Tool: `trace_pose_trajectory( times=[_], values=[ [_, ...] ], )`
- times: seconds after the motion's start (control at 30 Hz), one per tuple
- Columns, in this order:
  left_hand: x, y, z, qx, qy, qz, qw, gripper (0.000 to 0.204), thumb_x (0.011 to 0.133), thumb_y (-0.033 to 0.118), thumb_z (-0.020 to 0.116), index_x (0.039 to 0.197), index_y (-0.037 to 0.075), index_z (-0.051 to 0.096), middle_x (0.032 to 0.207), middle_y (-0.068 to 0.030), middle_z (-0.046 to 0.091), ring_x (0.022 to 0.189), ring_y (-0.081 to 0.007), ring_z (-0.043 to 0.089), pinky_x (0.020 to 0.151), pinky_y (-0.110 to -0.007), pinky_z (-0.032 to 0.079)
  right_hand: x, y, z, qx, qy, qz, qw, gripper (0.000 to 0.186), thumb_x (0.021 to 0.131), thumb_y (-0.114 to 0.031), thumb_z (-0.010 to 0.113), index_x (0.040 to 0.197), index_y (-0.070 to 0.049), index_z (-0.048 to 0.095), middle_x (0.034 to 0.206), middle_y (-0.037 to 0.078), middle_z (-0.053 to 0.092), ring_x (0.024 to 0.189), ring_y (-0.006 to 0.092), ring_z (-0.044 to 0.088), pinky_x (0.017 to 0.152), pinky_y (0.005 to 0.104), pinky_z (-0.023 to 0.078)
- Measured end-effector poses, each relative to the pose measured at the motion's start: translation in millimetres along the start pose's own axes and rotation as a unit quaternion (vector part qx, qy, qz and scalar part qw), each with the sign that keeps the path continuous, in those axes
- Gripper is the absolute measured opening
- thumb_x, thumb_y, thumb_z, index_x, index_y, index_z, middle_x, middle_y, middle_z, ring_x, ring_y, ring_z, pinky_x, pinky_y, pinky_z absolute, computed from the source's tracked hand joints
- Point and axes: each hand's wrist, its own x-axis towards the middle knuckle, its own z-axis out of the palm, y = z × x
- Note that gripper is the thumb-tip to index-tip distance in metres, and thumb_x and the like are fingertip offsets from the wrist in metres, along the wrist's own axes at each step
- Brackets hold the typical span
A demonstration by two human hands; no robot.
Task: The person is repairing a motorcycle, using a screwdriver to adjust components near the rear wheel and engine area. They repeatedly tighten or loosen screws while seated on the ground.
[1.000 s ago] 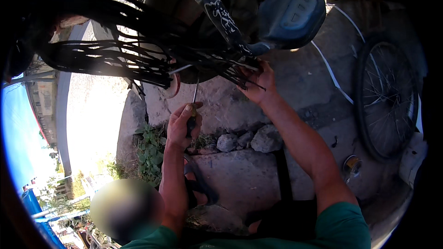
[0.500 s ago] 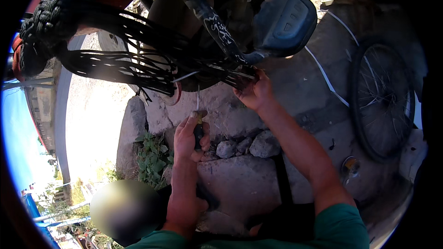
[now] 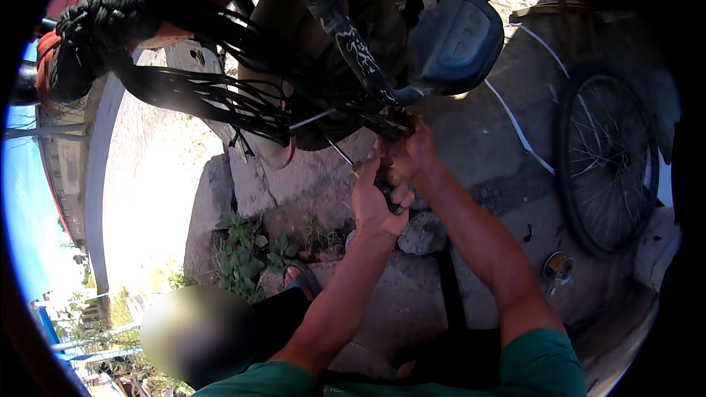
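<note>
In my left hand (image 3: 376, 202) is a screwdriver (image 3: 340, 153), its dark handle in my palm and its thin metal shaft slanting up and left toward the cords. My right hand (image 3: 413, 153) is closed at the right end of a bundle of black cords (image 3: 191, 106), just below a bent black bar (image 3: 353, 48) with white scuffs. Shadow hides what its fingers grip. The two hands nearly touch. A thin metal rod (image 3: 310, 119) crosses the cords left of the screwdriver. Beside the bar hangs a dark blue plastic housing (image 3: 457, 44), part of a vehicle.
A spoked bicycle wheel (image 3: 562, 158) leans at the right near a white strip (image 3: 515, 129). A small round tin (image 3: 559, 263) sits on the ground. Stones (image 3: 423, 234) and a leafy plant (image 3: 246, 254) lie below my hands. Another person's sandalled foot (image 3: 300, 277) is at lower left.
My left hand has moved right and slightly up with the screwdriver, which now tilts left instead of standing upright. My right hand stays at the cord ends. The other person's foot has come into view.
</note>
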Motion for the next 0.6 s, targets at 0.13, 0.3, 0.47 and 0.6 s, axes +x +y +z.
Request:
trace_pose_trajectory(
  times=[0.13, 0.3, 0.47, 0.6],
  values=[
    [16.4, -16.6, 33.9, -0.079, -0.016, -0.001, 0.997, 0.015, 0.095, 0.029, 0.05, 0.089, 0.016, 0.056, 0.067, 0.0004, 0.047, 0.049, -0.0136, 0.035, 0.051, -0.032, 0.03, 2.8, -6.2, -14.8, 0.063, -0.23, 0.057, 0.97, 0.046, 0.101, -0.041, 0.035, 0.113, -0.003, 0.058, 0.102, 0.012, 0.067, 0.095, 0.0214, 0.062, 0.072, 0.0409, 0.053],
    [33.7, -19.5, 47.8, -0.114, -0.068, -0.032, 0.991, 0.018, 0.091, 0.027, 0.05, 0.087, 0.011, 0.056, 0.072, -0.0012, 0.047, 0.059, -0.0147, 0.039, 0.061, -0.034, 0.035, -12.8, 6.6, 19.7, 0.332, -0.398, -0.03, 0.854, 0.042, 0.102, -0.038, 0.036, 0.116, -0.004, 0.056, 0.102, 0.011, 0.066, 0.091, 0.0222, 0.062, 0.076, 0.036, 0.054],
    [36.2, -4.7, 98.5, -0.198, -0.088, -0.068, 0.974, 0.024, 0.095, 0.031, 0.05, 0.095, 0.009, 0.057, 0.076, -0.0036, 0.052, 0.069, -0.0201, 0.051, 0.071, -0.04, 0.045, -28.1, 15.4, 50.3, 0.273, -0.182, -0.245, 0.913, 0.036, 0.103, -0.037, 0.039, 0.115, -0.009, 0.057, 0.101, 0.008, 0.066, 0.084, 0.0243, 0.063, 0.083, 0.0314, 0.051],
    [28.2, 9.7, 75.4, -0.081, -0.115, -0.112, 0.984, 0.028, 0.099, 0.036, 0.049, 0.1, 0.01, 0.057, 0.081, -0.0052, 0.058, 0.075, -0.0238, 0.057, 0.075, -0.045, 0.049, -6.5, 5.0, 4.0, 0.039, -0.135, -0.207, 0.968, 0.038, 0.101, -0.044, 0.044, 0.113, -0.011, 0.059, 0.103, 0.008, 0.065, 0.09, 0.0238, 0.063, 0.086, 0.0324, 0.051]
  ],
)
